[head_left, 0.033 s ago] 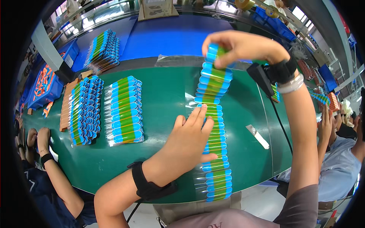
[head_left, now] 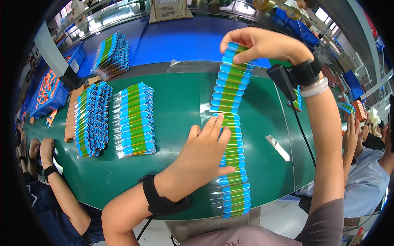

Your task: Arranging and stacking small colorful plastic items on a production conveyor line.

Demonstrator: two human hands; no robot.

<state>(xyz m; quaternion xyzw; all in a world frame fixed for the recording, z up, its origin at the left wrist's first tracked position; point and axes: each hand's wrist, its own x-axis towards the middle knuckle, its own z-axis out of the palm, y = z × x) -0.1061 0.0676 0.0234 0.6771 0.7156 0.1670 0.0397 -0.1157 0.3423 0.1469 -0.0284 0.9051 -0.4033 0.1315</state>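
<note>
A long row of blue-and-green packets is laid in an overlapping line across the green surface. The row's near half is pressed flat by the left hand, fingers spread wide. Its far end is pinched by the right hand. Left of the row, two fanned packet stacks are seen.

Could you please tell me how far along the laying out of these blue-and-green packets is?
Done: two finished rows lie at left. In hand: the left hand presses the long row flat while the right hand lifts its far end. Left: a stack waits behind.
</note>
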